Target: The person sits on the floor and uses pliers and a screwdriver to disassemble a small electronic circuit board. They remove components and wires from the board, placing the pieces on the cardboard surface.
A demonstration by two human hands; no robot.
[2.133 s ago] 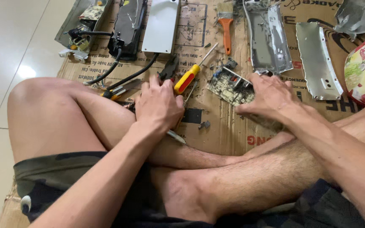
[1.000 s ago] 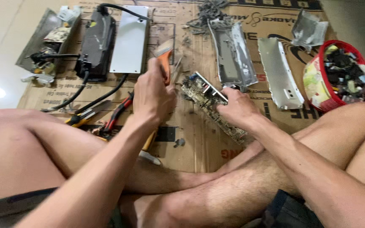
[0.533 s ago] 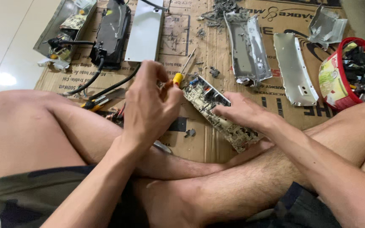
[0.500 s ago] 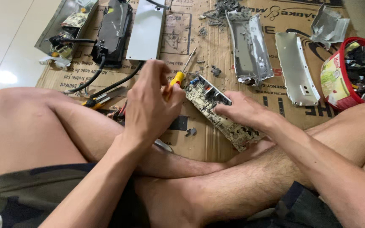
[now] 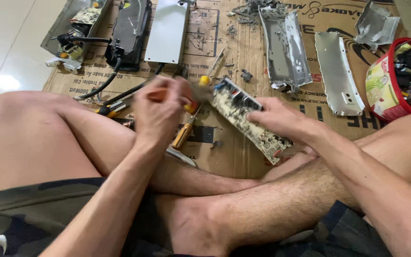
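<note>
While right hand point(image 5: 281, 119) grips circuit board point(image 5: 248, 116), left hand point(image 5: 160, 112) just beside.

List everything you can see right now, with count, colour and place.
circuit board: one, pale with dark parts, centre, under the right hand
screwdriver: one, orange handle, below the left hand
metal covers: two, silver, upper right
red tub: one, full of scrap, right edge
black unit: one, upper left, cable attached
grey panel: one, top centre
cardboard sheet: one, brown, under everything
left hand: blurred, gripping an orange-handled tool
right hand: on the board
</note>
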